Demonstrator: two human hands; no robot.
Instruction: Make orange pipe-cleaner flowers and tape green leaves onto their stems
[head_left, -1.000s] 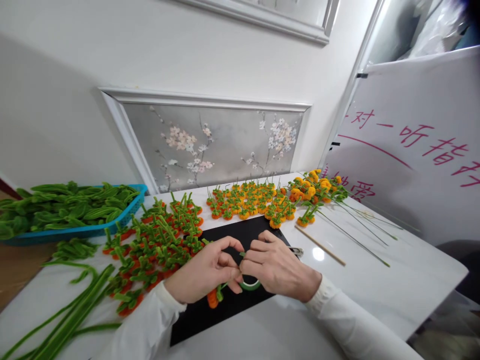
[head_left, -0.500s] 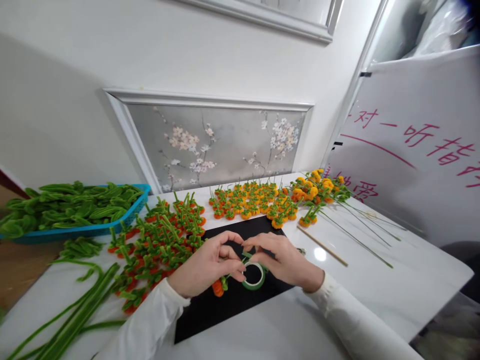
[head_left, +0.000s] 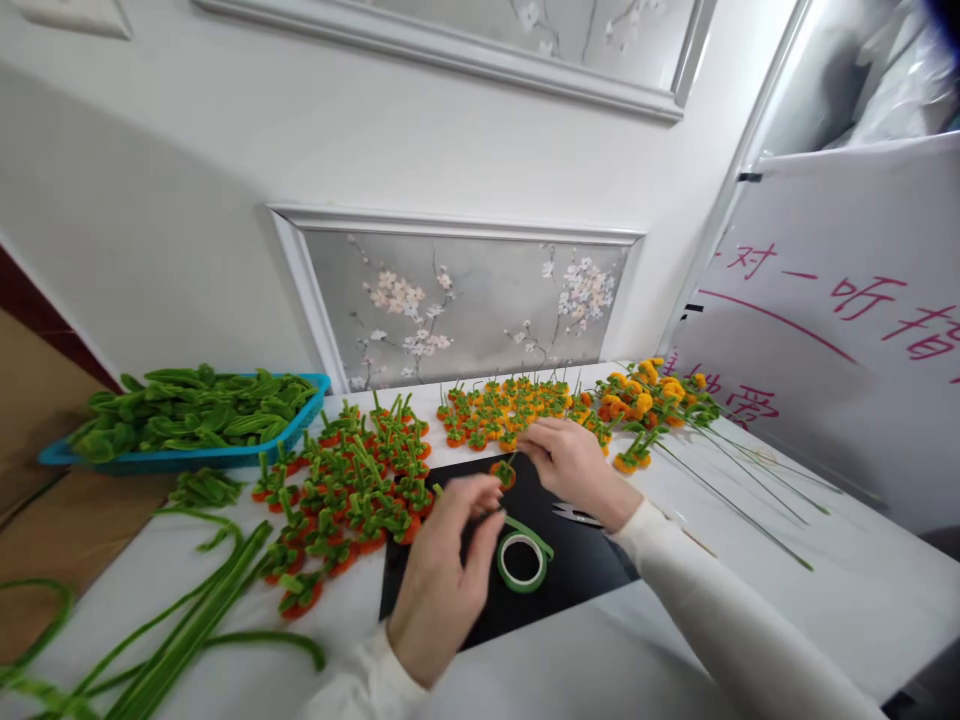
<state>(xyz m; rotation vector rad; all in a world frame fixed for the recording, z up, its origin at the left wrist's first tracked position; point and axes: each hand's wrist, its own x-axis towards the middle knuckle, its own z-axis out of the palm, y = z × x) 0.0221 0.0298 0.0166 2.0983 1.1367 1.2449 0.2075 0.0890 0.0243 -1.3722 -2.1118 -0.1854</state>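
Note:
My right hand (head_left: 574,468) is closed in a pinch on the thin stem of a small orange flower (head_left: 503,474) with green on top, above the far part of the black mat (head_left: 469,630). Slightly blurred, my left hand (head_left: 442,575) hovers at the mat's left side, its thumb and curled fingers apart and nothing visible between them. Between the hands lies a roll of green tape (head_left: 523,588), a loose end sticking out at its upper right. A metal cutting tool (head_left: 576,514) rests partly hidden under my right wrist.
Many orange fuzzy flowers (head_left: 352,500) with green stems stand left of the mat, yellow ones (head_left: 517,400) behind it. A blue basket (head_left: 300,415) holds green leaves. Green fuzzy strips (head_left: 187,625) lie front left. Long-stemmed yellow flowers (head_left: 645,395) lie at the back right, near a thin stick (head_left: 694,538).
My hands have parted: the right moved up and away to the flower, the left drew back toward me. The orange flower under my left hand is out of sight. The view has shifted.

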